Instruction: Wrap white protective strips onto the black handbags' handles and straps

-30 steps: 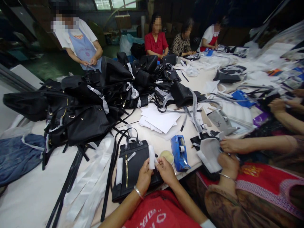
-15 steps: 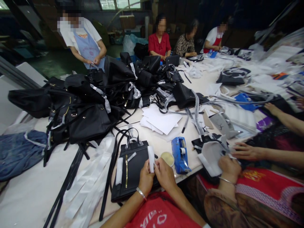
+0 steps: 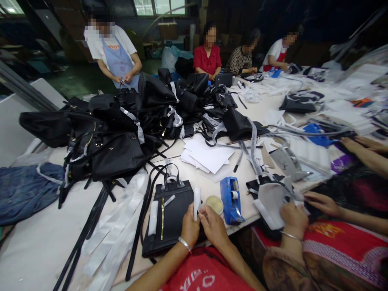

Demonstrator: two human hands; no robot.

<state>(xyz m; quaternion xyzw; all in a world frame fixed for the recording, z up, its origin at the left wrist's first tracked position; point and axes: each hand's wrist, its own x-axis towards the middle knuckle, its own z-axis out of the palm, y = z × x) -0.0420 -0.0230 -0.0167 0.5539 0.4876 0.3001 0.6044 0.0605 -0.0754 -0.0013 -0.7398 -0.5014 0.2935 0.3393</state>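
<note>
Both forearms [image 3: 162, 266] angle inward, I see. The left hand [image 3: 190, 227] pinches; the right hand [image 3: 214, 227] curls just beside it

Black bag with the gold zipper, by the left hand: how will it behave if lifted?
The black bag is probably semi-stiff: its outline stays straight-edged. The long straps beside it look floppy, curving loosely across the table, so they may trail.

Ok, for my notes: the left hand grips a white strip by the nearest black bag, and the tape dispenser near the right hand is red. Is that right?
No: the tape dispenser near the right hand is blue, as the head view shows. The left hand does grip a white strip by that black bag.
</note>
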